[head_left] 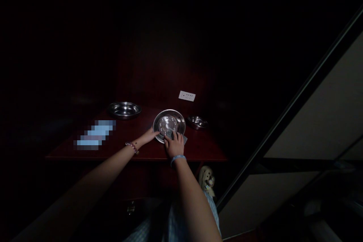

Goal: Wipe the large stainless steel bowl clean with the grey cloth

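Nearest: two bare forearms (195, 204) reaching past table's front edge. Dark red table (204, 147), dim room, white socket plate (187, 96) on back wall. Steel bowl (168, 121) near middle of front edge, tilted toward camera: left hand (149, 136) pinching left rim, right hand (175, 145) with fingers spread, pressing grey cloth (185, 140) against near side. Red tabletop stretches between bowl and wide dish (124, 109) near back left corner; small dish (197, 122) just beside bowl, toward right edge. Steel vessels: three. Cloths: one.

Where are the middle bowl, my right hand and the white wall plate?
Middle bowl (168, 121): head view, on its inner base.
Right hand (175, 146): head view, on the back of the hand.
White wall plate (186, 96): head view, on its front face.
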### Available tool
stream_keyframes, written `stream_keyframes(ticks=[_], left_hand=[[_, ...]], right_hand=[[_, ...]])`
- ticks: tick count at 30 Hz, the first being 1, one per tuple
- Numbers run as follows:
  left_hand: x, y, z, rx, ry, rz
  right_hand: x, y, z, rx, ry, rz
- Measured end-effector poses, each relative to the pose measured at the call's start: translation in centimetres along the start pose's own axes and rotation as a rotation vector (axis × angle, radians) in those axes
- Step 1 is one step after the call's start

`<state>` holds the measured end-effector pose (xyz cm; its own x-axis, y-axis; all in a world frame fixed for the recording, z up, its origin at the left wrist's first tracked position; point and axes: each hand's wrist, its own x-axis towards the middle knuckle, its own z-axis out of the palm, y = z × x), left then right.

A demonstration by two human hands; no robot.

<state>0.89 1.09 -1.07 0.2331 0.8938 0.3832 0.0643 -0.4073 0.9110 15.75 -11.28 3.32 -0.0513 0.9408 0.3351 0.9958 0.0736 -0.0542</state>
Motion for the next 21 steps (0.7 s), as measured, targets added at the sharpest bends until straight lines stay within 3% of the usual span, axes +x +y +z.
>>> stream_keyframes(ticks=[6,21], left_hand=[[0.28,-0.29,0.08,-0.105,0.026,-0.015],[0.27,-0.95,-0.16,-0.059,0.022,-0.024]], right_hand=[[0.03,0.71,0.35,-0.017,0.019,0.034],[-0.07,0.72,0.43,-0.035,-0.077,0.042]])
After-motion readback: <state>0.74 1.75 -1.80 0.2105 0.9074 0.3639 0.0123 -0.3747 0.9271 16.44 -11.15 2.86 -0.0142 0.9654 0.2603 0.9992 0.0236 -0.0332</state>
